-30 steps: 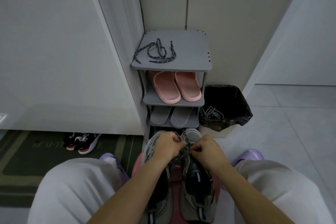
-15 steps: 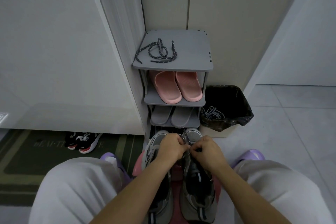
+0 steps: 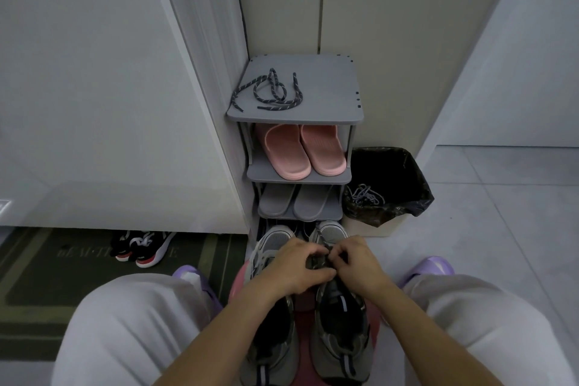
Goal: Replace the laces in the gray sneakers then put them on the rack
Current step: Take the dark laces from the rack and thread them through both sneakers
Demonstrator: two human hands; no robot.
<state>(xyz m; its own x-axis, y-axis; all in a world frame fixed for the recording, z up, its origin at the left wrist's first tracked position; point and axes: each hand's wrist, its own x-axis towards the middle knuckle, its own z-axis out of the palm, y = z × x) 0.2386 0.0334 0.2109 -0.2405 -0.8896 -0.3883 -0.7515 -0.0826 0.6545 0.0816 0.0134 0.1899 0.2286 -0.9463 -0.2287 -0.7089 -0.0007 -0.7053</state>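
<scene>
Our left hand [image 3: 294, 266] and right hand [image 3: 357, 263] pinch a new lace [image 3: 322, 243] at one gray sneaker [image 3: 341, 338], while the spare lace [image 3: 269, 94] lies unused on the rack [image 3: 329, 97].

The rack [image 3: 329, 97] stands in the corner against the wall. A lace [image 3: 269, 92] lies on its top shelf, toward the left. Slides [image 3: 302, 150] sit on the shelf below, and slippers [image 3: 297, 202] on the next one down. A bin [image 3: 419, 197] stands on the floor just right of the rack, with a tangle of laces [image 3: 365, 196] in it. In front of the rack, the left sneaker [image 3: 277, 351] and right sneaker [image 3: 341, 345] lie side by side on a stool [image 3: 302, 301], between the person's knees. The left hand [image 3: 294, 263] and right hand [image 3: 357, 263] meet over the right sneaker's front. Left of the rack a mat [image 3: 62, 279] lies on the floor, with small shoes [image 3: 144, 249] at its far edge.
</scene>
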